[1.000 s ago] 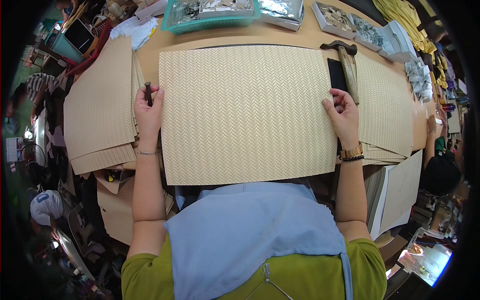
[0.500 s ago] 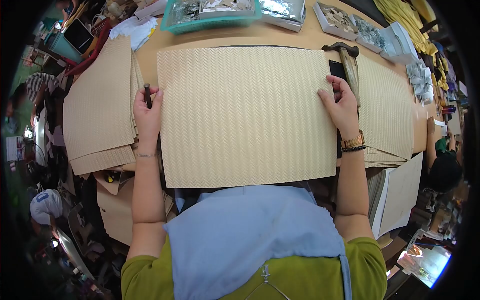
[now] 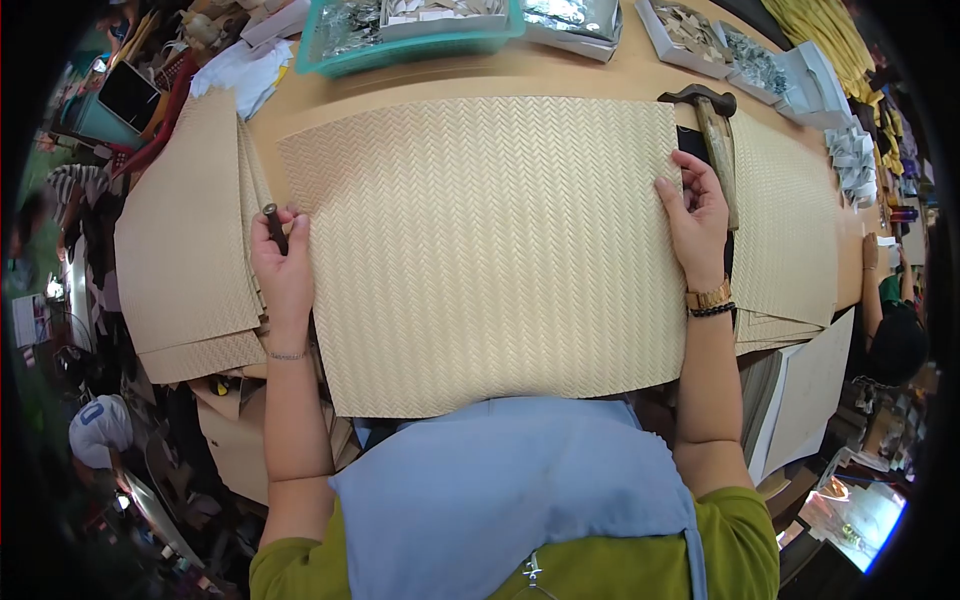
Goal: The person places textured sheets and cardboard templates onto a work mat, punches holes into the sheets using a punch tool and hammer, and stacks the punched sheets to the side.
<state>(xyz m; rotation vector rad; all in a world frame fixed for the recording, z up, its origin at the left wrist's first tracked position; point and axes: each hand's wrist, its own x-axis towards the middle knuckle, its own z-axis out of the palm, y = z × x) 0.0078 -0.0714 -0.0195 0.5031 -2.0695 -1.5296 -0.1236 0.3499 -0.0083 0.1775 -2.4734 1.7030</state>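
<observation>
A cream sheet with a woven herringbone pattern (image 3: 490, 260) spans the space between my hands, its left side bowed and its near edge by the blue apron (image 3: 510, 470). My left hand (image 3: 285, 275) is closed at the sheet's left edge and also grips a short dark metal rod with a flat round end, like a punch (image 3: 275, 228). On the opposite side, my right hand (image 3: 695, 225) pinches the right edge between thumb and fingers. Just beyond that hand lies a hammer (image 3: 716, 150) with a wooden handle, beside a dark flat object (image 3: 690, 143) partly hidden by the sheet.
Stacks of similar sheets lie to the left (image 3: 190, 240) and right (image 3: 785, 230). Along the table's back stand a teal basket (image 3: 410, 58) and open boxes of small pieces (image 3: 685, 40). White cloth (image 3: 240, 75) lies back left. A co-worker (image 3: 895, 330) is at far right.
My left hand has come nearer to me and slightly left, tilting the sheet and bowing its far left corner. The punch leans more. The right hand has shifted slightly right in view, still pinching the edge.
</observation>
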